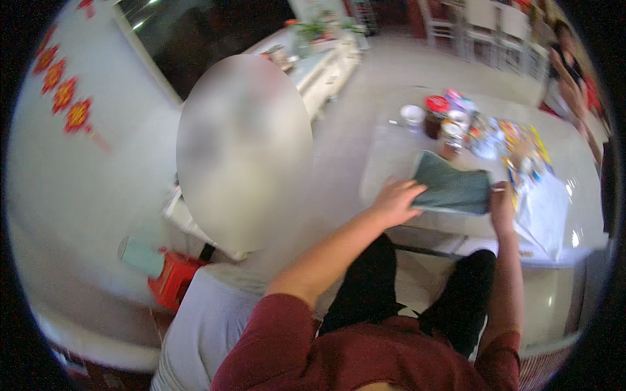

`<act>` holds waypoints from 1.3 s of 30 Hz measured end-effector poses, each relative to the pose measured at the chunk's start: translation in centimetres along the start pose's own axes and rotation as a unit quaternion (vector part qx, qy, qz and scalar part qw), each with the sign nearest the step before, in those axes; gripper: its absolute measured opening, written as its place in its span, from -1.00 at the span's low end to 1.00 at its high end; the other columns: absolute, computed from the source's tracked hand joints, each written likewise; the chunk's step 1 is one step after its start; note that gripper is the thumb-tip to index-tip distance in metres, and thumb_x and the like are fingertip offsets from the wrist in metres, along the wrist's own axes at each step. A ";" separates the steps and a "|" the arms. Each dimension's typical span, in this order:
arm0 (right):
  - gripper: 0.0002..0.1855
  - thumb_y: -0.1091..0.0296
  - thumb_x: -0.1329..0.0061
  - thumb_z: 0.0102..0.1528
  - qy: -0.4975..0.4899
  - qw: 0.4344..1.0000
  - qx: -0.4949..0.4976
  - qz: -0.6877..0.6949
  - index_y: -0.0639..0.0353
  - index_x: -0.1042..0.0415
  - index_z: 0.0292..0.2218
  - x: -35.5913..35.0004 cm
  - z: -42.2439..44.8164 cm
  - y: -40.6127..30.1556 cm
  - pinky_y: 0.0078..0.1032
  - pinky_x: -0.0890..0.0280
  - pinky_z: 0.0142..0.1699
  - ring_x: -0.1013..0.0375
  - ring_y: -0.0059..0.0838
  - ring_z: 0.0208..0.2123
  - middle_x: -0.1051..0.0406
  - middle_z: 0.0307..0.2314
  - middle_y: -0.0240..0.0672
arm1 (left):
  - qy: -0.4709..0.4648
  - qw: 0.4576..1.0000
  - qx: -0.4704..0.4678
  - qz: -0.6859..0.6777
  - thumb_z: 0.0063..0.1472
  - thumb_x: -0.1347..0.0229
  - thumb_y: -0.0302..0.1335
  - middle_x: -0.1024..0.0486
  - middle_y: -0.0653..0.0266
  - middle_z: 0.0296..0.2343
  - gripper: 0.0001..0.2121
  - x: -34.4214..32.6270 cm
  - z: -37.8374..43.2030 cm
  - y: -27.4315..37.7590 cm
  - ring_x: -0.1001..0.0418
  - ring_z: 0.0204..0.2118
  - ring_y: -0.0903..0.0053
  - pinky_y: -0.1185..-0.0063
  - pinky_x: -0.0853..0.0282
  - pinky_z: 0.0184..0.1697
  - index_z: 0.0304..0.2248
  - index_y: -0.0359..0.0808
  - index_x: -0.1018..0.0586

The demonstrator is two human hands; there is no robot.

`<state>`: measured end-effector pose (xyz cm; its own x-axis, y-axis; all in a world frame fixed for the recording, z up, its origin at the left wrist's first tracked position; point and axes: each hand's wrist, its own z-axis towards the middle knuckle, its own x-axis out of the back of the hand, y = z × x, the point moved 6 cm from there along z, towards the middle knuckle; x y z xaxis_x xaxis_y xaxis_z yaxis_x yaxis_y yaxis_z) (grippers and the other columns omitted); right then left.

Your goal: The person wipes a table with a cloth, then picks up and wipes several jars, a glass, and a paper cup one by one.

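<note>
A dark grey-green flat piece [452,188], apparently cloth with pale edges, is stretched between my hands above the near edge of the pale glossy table [386,161]. My left hand [398,201] grips its left side, with the fingers over the surface. At its right edge is my right hand [501,207], blurred, with its fingers partly hidden. The upper edge of the piece dips in the middle. Just to the right of my right hand lies a white sheet or bag [543,210].
Beyond the cloth stand a red-lidded jar [435,115], white cups [412,115] and colourful packets [523,137]. A red plastic stool [173,278] sits low at left. Another person [567,73] is at the far right. A blurred oval hides part of the left side.
</note>
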<state>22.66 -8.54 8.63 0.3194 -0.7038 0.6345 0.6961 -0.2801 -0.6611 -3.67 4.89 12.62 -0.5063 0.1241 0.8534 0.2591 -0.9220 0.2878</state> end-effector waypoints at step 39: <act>-0.29 -0.21 0.45 0.06 -0.152 0.952 -0.069 -0.255 0.00 0.10 0.12 -9.8 0.2 -0.2 -0.06 0.42 0.17 0.31 -0.11 0.17 0.20 0.13 -0.19 | -0.033 0.909 0.388 0.150 0.11 0.12 -0.08 0.01 0.18 0.08 -0.47 -6.5 -5.5 -12.1 0.14 0.15 0.29 0.25 0.09 0.09 0.02 -0.16 -0.16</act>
<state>19.50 -1.46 2.59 0.1488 -0.2370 0.9601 0.7257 -0.6334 -0.2688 -8.03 13.28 1.25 -0.2734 -0.0453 0.9608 0.8921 -0.3857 0.2356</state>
